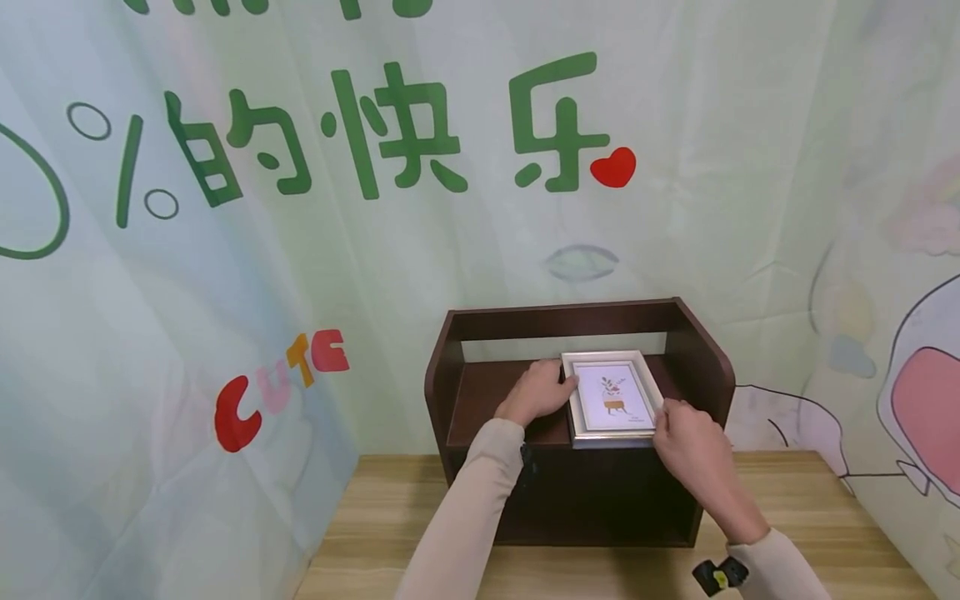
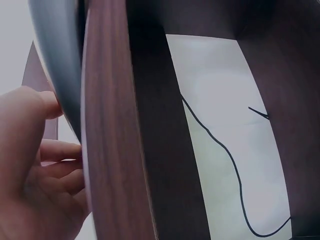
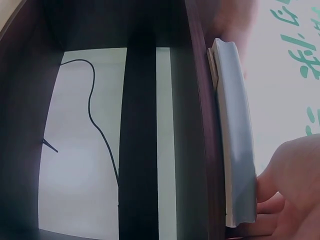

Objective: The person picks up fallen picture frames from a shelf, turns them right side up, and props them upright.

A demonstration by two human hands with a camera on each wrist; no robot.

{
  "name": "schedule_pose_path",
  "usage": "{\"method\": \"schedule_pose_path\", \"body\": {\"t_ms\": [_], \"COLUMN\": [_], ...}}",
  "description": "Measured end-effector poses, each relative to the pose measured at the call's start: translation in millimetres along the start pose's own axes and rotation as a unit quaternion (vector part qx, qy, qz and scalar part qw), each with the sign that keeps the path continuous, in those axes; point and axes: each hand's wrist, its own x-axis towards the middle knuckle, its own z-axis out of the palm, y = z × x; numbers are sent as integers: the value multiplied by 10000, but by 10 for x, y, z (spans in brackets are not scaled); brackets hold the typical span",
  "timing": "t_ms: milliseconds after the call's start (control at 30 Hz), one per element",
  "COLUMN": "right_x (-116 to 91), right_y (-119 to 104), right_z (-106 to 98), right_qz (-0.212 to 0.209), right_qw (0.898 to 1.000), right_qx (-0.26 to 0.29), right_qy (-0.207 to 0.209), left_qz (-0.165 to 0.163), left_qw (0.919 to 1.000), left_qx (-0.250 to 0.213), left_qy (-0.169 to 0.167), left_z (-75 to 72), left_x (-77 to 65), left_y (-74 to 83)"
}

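A picture frame (image 1: 611, 396) with a pale silvery border lies face up on the top shelf of a dark brown wooden rack (image 1: 495, 400). Its picture shows a small plant in a pot on a stand. My left hand (image 1: 536, 390) holds the frame's left edge, thumb on the border. On the other side, my right hand (image 1: 693, 437) grips the right edge near the front corner. The right wrist view shows the frame's edge (image 3: 237, 140) close against the shelf board, with fingers around it. Some fingertips are hidden in each view.
The rack stands on a wooden table (image 1: 390, 500) and has raised side panels (image 1: 697, 358) and a back rail (image 1: 562, 319). Behind it hangs a pale printed cloth (image 1: 390, 250) with green characters. Below the shelf is an open compartment (image 3: 100, 150).
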Motion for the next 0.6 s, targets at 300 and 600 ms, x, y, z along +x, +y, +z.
{"method": "schedule_pose_path", "body": {"t_ms": [300, 600], "right_x": [5, 3], "right_y": [-5, -4], "right_z": [8, 12], "right_qz": [162, 110], "right_qw": [9998, 9986], "right_qx": [98, 365], "right_qy": [62, 359], "left_qz": [97, 125], "left_qw": [9998, 9977], "left_qx": [-145, -655], "left_qy": [15, 140], "left_z": [21, 26], "left_x": [7, 15], "left_y": [-35, -25]}}
